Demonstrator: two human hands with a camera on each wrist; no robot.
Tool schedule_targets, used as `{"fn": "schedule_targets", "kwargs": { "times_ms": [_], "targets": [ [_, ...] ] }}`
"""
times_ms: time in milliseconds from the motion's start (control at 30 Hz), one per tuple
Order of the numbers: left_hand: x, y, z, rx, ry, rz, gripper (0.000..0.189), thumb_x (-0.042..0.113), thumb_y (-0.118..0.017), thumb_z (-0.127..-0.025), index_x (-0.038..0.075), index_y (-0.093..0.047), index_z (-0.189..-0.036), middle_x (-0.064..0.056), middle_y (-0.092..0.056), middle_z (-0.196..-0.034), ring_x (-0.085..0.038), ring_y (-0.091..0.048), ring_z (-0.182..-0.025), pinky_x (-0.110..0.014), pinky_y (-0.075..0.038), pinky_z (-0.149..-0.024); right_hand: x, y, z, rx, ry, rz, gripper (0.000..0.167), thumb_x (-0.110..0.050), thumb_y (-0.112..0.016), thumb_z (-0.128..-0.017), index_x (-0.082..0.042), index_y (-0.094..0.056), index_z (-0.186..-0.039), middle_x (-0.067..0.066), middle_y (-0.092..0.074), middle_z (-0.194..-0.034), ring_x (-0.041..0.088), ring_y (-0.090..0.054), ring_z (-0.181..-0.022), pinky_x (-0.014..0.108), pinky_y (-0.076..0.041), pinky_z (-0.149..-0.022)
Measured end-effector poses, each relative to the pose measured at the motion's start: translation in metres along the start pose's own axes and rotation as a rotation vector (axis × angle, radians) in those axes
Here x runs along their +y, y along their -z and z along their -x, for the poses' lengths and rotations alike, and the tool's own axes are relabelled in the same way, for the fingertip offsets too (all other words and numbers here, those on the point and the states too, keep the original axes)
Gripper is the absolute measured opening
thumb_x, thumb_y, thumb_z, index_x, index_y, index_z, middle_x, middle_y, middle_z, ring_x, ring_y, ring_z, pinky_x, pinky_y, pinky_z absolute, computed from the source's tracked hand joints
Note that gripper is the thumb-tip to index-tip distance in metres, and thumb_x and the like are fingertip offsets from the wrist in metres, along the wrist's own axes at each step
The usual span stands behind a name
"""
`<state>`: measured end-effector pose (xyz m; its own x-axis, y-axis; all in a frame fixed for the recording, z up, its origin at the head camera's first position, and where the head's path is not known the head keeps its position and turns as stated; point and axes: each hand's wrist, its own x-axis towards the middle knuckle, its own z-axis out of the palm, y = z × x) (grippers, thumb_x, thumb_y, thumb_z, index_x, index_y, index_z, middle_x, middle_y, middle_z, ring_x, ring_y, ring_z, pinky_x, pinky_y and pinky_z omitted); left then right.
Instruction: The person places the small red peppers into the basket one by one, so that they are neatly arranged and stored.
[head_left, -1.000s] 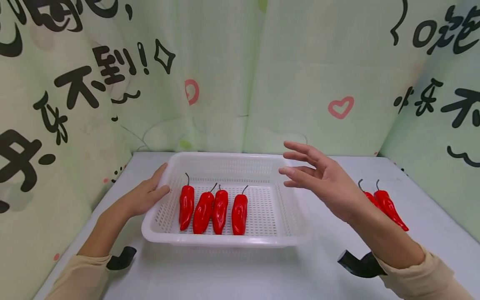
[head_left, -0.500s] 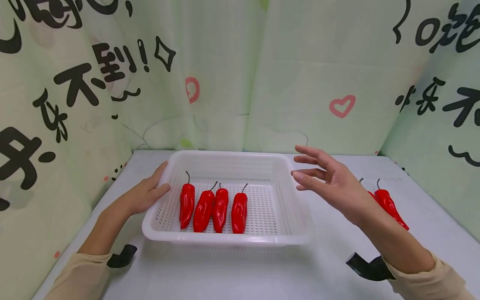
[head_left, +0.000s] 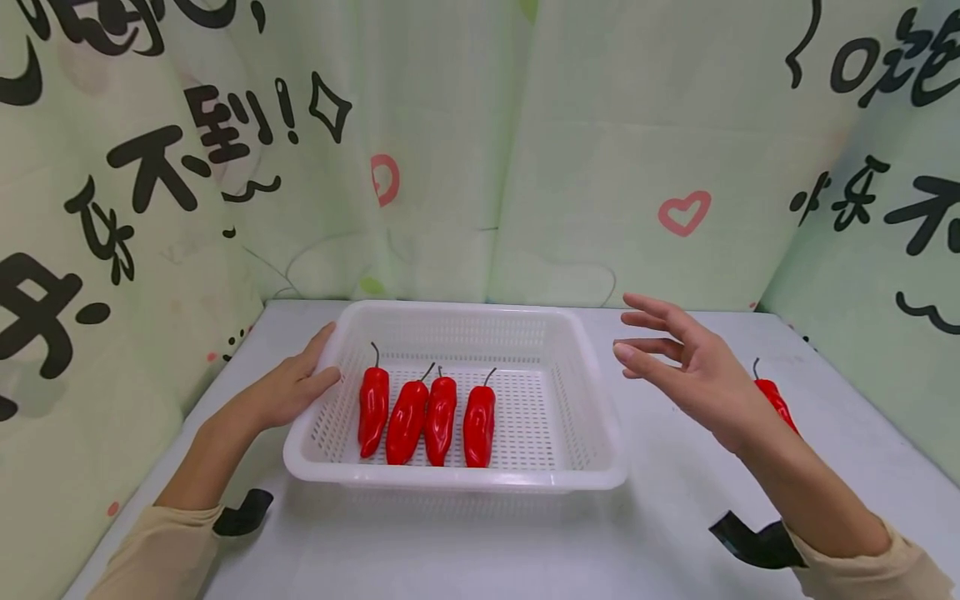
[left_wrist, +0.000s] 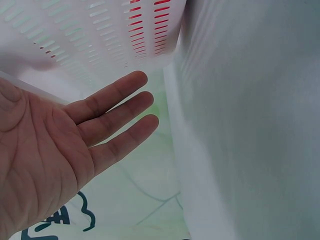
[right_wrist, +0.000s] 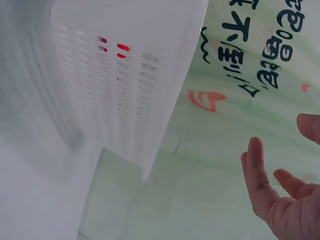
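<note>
A white perforated plastic basket (head_left: 562, 478) stands on the table with several glossy red chili peppers (head_left: 478, 427) lying in its left and middle part. At its left end my left hand (head_left: 281, 393) rests with the thumb and index finger on the rim. In the left wrist view three straight fingers of the left hand (left_wrist: 45, 150) extend below the rim, outside the basket's wall. My right hand (head_left: 701, 375) hovers right of the basket, fingers loosely spread and nothing in them. Behind the right forearm another red chili pepper (head_left: 776, 400) lies partly hidden.
The white table (head_left: 420, 550) is bordered at the back and sides by a pale green curtain (head_left: 600, 150) with black lettering and hearts. A black strap end (head_left: 757, 542) sticks out at the right sleeve, and a similar strap (head_left: 243, 514) at the left.
My right hand has moved rightward from above the basket's right rim to beside it. Its arm now covers one of the two peppers on the right. The left hand and basket have stayed put.
</note>
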<state>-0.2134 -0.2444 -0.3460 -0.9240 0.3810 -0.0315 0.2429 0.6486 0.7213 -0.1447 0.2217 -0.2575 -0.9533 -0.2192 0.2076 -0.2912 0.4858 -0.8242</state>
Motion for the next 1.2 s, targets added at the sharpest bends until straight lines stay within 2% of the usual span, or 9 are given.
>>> {"fn": "schedule_targets", "kwargs": {
  "times_ms": [400, 633, 967, 1200],
  "targets": [
    [0.000, 0.001, 0.000, 0.006, -0.003, -0.011, 0.078, 0.024, -0.050, -0.104, 0.008, -0.002, -0.163, -0.030, -0.056, -0.128, -0.024, -0.073, -0.086, -0.042, -0.064, -0.067, 0.015, 0.019, 0.007, 0.065, -0.080, 0.053, 0.065, -0.034, -0.064, -0.102, -0.034, -0.033, -0.159, 0.004, -0.043, -0.152, 0.003, -0.068, -0.107, 0.011, -0.052, -0.088],
    [-0.001, 0.001, 0.000, 0.006, -0.005, -0.003, 0.078, 0.024, -0.051, -0.105, 0.008, -0.002, -0.163, -0.031, -0.055, -0.130, -0.024, -0.073, -0.086, -0.042, -0.064, -0.067, 0.029, 0.032, 0.009, 0.095, -0.067, 0.079, 0.068, -0.028, -0.061, -0.104, -0.027, -0.027, -0.163, 0.013, -0.040, -0.154, -0.002, -0.068, -0.101, 0.008, -0.052, -0.083],
    [0.000, 0.001, 0.000, 0.002, -0.012, 0.003, 0.078, 0.024, -0.050, -0.105, 0.007, -0.002, -0.163, -0.030, -0.056, -0.128, -0.024, -0.073, -0.085, -0.042, -0.064, -0.067, 0.044, 0.047, 0.012, 0.127, -0.113, 0.136, 0.069, -0.033, -0.058, -0.104, -0.028, -0.023, -0.164, 0.021, -0.037, -0.156, -0.006, -0.068, -0.095, 0.007, -0.051, -0.079],
    [0.000, 0.000, 0.001, 0.005, -0.007, 0.009, 0.079, 0.024, -0.051, -0.104, 0.010, -0.002, -0.164, -0.030, -0.055, -0.130, -0.024, -0.073, -0.087, -0.042, -0.064, -0.067, 0.055, 0.057, 0.012, 0.186, -0.154, 0.146, 0.072, -0.033, -0.059, -0.104, -0.025, -0.021, -0.165, 0.026, -0.034, -0.156, -0.013, -0.064, -0.090, 0.007, -0.053, -0.073]
  ]
}}
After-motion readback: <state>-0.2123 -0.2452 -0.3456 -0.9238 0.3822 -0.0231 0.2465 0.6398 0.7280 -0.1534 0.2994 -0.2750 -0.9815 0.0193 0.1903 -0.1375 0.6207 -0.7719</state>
